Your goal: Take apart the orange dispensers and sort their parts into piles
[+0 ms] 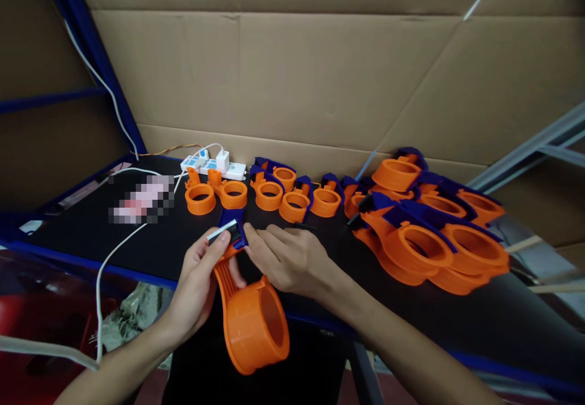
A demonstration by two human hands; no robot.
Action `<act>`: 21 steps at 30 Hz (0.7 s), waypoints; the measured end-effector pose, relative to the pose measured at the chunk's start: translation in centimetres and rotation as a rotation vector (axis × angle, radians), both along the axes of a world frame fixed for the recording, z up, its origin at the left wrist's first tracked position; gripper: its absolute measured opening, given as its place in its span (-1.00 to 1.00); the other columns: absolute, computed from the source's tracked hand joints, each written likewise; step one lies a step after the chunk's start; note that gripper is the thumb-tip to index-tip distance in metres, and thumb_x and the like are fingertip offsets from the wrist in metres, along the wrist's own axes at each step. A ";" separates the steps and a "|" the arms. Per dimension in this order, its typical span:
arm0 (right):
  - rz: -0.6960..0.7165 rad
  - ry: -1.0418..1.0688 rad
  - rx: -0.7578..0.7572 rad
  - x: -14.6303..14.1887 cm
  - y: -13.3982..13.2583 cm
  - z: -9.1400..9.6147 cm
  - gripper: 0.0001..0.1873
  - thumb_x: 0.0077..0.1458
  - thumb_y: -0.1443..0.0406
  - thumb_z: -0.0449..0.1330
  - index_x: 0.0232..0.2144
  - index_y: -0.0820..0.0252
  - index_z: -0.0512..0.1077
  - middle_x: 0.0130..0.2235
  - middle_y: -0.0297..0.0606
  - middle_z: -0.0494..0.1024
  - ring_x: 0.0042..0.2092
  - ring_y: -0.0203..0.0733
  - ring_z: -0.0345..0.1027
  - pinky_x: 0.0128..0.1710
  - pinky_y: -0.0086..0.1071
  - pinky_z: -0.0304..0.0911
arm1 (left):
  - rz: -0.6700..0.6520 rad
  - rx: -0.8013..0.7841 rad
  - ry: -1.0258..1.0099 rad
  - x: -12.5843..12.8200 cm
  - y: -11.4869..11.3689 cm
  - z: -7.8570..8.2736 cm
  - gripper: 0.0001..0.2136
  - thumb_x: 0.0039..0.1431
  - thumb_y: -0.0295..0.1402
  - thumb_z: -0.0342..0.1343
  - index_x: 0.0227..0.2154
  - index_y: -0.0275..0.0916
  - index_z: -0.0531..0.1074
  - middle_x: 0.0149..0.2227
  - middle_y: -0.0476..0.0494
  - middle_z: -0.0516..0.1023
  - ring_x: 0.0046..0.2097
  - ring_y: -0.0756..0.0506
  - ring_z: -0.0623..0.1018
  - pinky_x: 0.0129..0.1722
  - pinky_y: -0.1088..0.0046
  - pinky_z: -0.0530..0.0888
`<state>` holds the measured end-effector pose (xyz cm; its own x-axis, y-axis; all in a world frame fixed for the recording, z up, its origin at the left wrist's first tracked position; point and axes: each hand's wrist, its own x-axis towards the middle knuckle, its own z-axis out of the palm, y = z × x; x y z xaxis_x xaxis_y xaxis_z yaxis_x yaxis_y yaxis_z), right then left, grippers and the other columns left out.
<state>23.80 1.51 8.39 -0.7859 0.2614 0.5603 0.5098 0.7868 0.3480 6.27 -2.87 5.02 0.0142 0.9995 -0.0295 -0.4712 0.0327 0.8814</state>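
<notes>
My left hand is closed around the neck of an orange tape dispenser, its thumb beside a white toothed blade strip. The dispenser's ring hangs down toward me, and its blue head points away over the table edge. My right hand has its fingers curled, with the thumb and fingertips against the right side of the blue head. Part of the head is hidden by the hands.
On the black table, several finished-looking orange and blue dispensers stand in a row, with a larger stack on the right. Two orange bodies lack blue heads. A white power strip and a white cable lie left.
</notes>
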 end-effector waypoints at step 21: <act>-0.283 0.242 -0.078 3.9 2.7 1.4 -0.76 0.35 0.29 0.07 -0.15 0.20 0.53 -0.22 -0.20 0.62 -0.19 -0.19 0.44 -0.26 -0.36 0.27 | 0.063 -0.003 0.054 -2.0 0.4 0.4 -0.70 0.28 -0.14 0.11 -0.25 -0.33 0.50 -0.70 0.01 0.41 -0.65 0.04 0.36 -0.58 0.55 0.33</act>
<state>27.68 4.25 9.78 -0.5234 0.4985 0.6911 0.7712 0.6220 0.1354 4.28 -2.46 5.46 -0.0500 0.9983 -0.0311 -0.4237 0.0070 0.9058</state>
